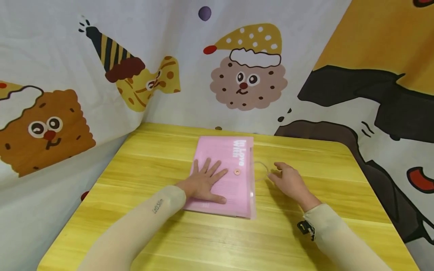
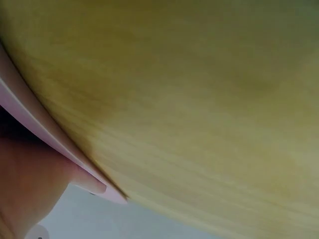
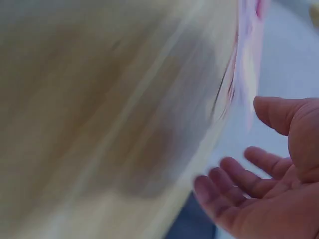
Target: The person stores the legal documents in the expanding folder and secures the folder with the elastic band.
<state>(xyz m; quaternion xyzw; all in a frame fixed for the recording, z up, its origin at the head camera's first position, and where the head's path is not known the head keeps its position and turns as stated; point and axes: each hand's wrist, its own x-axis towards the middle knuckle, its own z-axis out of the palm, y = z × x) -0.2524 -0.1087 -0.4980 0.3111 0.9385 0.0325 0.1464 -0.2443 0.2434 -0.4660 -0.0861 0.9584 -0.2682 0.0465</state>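
A pink document folder point(image 1: 227, 150) with white lettering and a small round button point(image 1: 237, 172) lies flat on the wooden table. My left hand point(image 1: 205, 182) rests on it with fingers spread, pressing its left and middle part. In the left wrist view the folder's edge point(image 2: 60, 139) runs beside that hand. A thin pale cord loop point(image 1: 262, 162) sticks out from the folder's right side. Just right of the loop is my right hand point(image 1: 288, 180), its thumb and fingers apart and loosely bent. The right wrist view shows nothing gripped between those fingers point(image 3: 234, 184).
The yellow wood-grain table point(image 1: 190, 244) has rounded far corners. Behind it hangs a white cloth point(image 1: 183, 22) printed with cartoon biscuits. A small black device point(image 1: 306, 229) is worn at the right wrist.
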